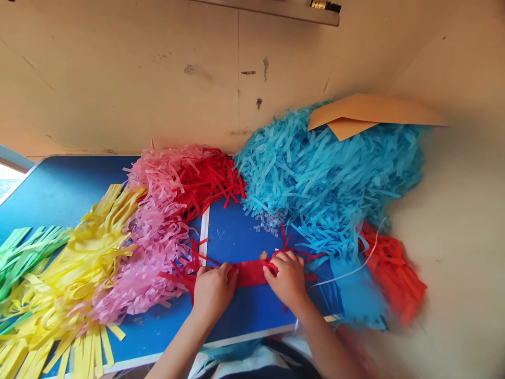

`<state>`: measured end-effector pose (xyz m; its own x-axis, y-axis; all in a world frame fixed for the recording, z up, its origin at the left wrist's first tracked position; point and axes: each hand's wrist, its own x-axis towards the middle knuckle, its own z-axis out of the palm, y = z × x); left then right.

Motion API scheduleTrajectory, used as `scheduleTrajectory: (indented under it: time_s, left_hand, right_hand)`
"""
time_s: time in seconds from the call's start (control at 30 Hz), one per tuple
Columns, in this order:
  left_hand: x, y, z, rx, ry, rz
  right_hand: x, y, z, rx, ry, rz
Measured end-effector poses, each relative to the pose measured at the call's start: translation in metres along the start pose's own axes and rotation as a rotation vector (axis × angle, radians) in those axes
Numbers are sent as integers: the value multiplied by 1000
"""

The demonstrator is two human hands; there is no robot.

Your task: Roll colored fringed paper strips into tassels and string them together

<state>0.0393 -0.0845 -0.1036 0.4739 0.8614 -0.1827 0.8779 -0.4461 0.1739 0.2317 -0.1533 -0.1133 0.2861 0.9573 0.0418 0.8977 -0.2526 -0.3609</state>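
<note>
Near the front edge of the blue table, a strip of red tissue paper [251, 273] lies stretched between my two hands. Its uncut middle is flat, and both ends are cut into fringes that spread out past my fingers. My left hand [215, 289] is closed on the strip's left part, thumb and fingers pressed together. On the right part, my right hand [287, 276] pinches the paper with curled fingers. A thin white string [366, 259] runs from near my right wrist toward the blue fringe at the right.
A large heap of blue fringe [315, 168] fills the back right, with orange paper [379, 113] on top. Red fringe [209, 176], pink fringe [158, 247], yellow fringe [79, 263] and green fringe [31, 258] spread leftward over the table [87, 171]. Small clear bits [272, 221] lie mid-table.
</note>
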Motion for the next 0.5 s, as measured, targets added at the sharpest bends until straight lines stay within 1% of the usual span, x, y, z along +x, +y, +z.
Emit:
scheduleTrajectory:
  time_s: [0.07, 0.1, 0.17, 0.2, 0.23, 0.27, 0.33, 0.37, 0.4, 0.43, 0.5]
  left_hand:
    - [-1, 0, 1, -3, 4, -4]
    - [-2, 0, 0, -3, 32, -8]
    - [-3, -1, -1, 18, 155, 24]
    - [-3, -2, -3, 34, 223, 97]
    - [-3, -4, -5, 53, 263, 214]
    - [-2, -6, -7, 71, 260, 361]
    - [0, -11, -13, 91, 146, 643]
    - [0, -14, -15, 93, 85, 729]
    - [0, -15, -17, 92, 45, 768]
    - [-1, -16, -19, 89, 30, 772]
    - [-5, -15, -21, 80, 37, 734]
  right_hand:
    - [0, -1, -1, -10, -3, 4]
    - [0, -1, -2, -16, 6, 18]
    - [-1, -2, -4, -31, 50, 53]
    - [-2, -3, -5, -39, 83, 60]
    - [-2, -4, -7, -50, 116, 54]
    - [-2, -4, -8, -63, 142, 33]
    - [-2, -6, -13, -88, 143, -55]
    - [-1, -7, -15, -101, 121, -102]
    - [-1, -7, -18, -112, 95, -145]
    - [-1, -8, -20, -118, 66, -191]
    - [-3, -9, -23, -102, -4, -335]
